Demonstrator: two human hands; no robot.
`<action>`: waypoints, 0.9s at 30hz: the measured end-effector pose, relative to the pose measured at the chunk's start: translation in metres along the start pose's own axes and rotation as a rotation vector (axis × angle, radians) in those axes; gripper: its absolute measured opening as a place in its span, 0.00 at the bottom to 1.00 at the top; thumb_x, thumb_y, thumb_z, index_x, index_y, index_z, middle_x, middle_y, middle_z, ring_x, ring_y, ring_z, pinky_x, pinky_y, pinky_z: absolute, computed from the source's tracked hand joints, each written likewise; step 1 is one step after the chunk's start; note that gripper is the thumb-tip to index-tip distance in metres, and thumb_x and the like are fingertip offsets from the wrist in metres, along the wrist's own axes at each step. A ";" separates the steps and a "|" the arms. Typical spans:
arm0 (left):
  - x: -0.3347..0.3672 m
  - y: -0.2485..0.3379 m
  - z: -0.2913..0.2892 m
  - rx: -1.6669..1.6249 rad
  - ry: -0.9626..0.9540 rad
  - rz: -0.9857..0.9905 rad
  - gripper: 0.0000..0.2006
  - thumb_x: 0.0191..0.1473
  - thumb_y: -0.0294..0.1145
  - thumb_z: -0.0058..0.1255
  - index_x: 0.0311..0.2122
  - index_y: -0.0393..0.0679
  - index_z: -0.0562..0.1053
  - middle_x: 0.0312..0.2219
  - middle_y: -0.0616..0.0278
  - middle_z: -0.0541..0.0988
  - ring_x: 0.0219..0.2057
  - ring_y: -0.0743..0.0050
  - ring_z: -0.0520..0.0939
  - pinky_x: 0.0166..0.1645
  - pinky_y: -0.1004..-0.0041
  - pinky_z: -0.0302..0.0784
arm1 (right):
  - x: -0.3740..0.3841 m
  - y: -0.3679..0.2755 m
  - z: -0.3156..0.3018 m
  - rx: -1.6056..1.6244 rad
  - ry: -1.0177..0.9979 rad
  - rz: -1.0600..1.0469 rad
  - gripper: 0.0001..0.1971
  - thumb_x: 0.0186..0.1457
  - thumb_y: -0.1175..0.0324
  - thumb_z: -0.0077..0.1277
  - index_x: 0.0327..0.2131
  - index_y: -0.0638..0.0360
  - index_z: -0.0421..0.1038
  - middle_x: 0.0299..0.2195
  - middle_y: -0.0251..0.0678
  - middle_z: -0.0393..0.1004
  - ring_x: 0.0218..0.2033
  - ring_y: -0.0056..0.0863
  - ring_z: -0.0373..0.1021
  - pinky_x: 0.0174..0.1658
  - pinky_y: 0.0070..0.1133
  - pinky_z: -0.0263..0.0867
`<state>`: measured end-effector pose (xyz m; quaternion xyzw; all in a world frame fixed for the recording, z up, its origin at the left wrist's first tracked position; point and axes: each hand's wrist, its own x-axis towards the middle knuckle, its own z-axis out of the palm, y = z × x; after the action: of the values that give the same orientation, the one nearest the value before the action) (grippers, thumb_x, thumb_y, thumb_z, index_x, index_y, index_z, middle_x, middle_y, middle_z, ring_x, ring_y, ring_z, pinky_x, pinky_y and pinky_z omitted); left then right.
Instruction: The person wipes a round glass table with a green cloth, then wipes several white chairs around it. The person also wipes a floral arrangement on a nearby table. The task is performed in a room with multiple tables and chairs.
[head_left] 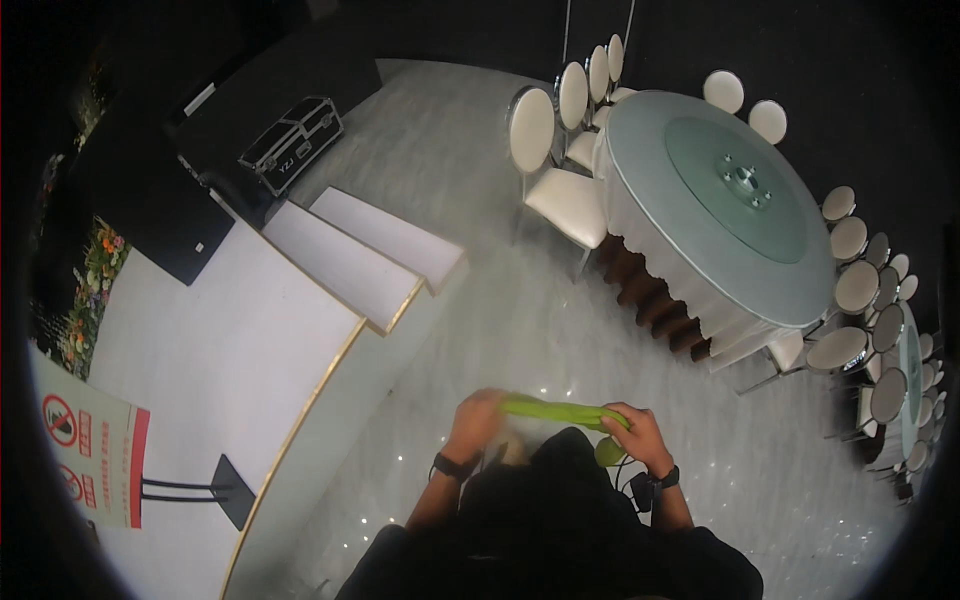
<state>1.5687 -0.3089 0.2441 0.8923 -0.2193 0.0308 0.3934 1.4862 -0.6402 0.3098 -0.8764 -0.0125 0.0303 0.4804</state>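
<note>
A lime-green cloth [555, 409], gathered into a narrow band, is stretched between my two hands in front of my body. My left hand [476, 425] closes on its left end, though motion blurs the fingers. At the other end my right hand [640, 437] grips the cloth with the thumb lying over it. A bunched green part droops below the right hand. Both wrists wear dark bands, and a small black object [643, 490] with a thin cord hangs by the right wrist.
Right of me stands a round table [640, 150] with a glass turntable [690, 165] and white chairs [565, 205]. A white, gold-edged stage [230, 330] with steps [345, 250] rises on the left, bearing a sign [110, 450] on a stand. Beyond sits a black case [292, 145].
</note>
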 end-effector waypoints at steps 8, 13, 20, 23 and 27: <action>0.138 -0.106 -0.007 -0.016 -0.024 -0.086 0.04 0.52 0.20 0.50 0.33 0.37 0.74 0.31 0.46 0.79 0.36 0.39 0.80 0.40 0.49 0.76 | 0.178 0.047 -0.006 0.098 0.103 0.012 0.14 0.66 0.62 0.58 0.46 0.62 0.79 0.24 0.44 0.80 0.22 0.33 0.78 0.30 0.25 0.71; 0.285 -0.153 -0.015 0.106 0.080 -0.080 0.03 0.52 0.19 0.49 0.32 0.36 0.74 0.30 0.43 0.77 0.36 0.36 0.78 0.41 0.47 0.75 | 0.325 0.066 -0.026 -0.004 0.141 -0.034 0.12 0.66 0.59 0.58 0.44 0.57 0.77 0.20 0.45 0.76 0.21 0.39 0.76 0.27 0.30 0.68; 0.480 -0.196 -0.063 0.114 0.196 -0.118 0.03 0.55 0.20 0.47 0.31 0.36 0.74 0.29 0.44 0.77 0.35 0.35 0.78 0.41 0.48 0.74 | 0.516 0.052 -0.067 -0.169 0.080 -0.145 0.13 0.66 0.56 0.56 0.38 0.56 0.72 0.20 0.47 0.74 0.24 0.52 0.74 0.27 0.37 0.65; 0.544 -0.225 -0.063 -0.014 0.233 -0.197 0.05 0.60 0.22 0.46 0.32 0.35 0.73 0.28 0.43 0.77 0.32 0.32 0.77 0.38 0.49 0.74 | 0.577 0.045 -0.082 -0.129 -0.067 -0.048 0.13 0.68 0.57 0.54 0.37 0.58 0.71 0.20 0.46 0.71 0.24 0.43 0.75 0.30 0.32 0.66; 0.630 -0.282 -0.044 -0.100 0.290 -0.262 0.06 0.61 0.23 0.44 0.34 0.34 0.72 0.27 0.43 0.75 0.29 0.40 0.75 0.36 0.53 0.72 | 0.674 0.039 -0.091 0.342 -0.262 0.051 0.12 0.69 0.60 0.55 0.39 0.60 0.70 0.28 0.33 0.70 0.33 0.21 0.70 0.39 0.23 0.65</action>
<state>2.2589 -0.3412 0.2234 0.8789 -0.0436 0.0965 0.4652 2.1647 -0.7032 0.2978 -0.7708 -0.0476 0.1579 0.6154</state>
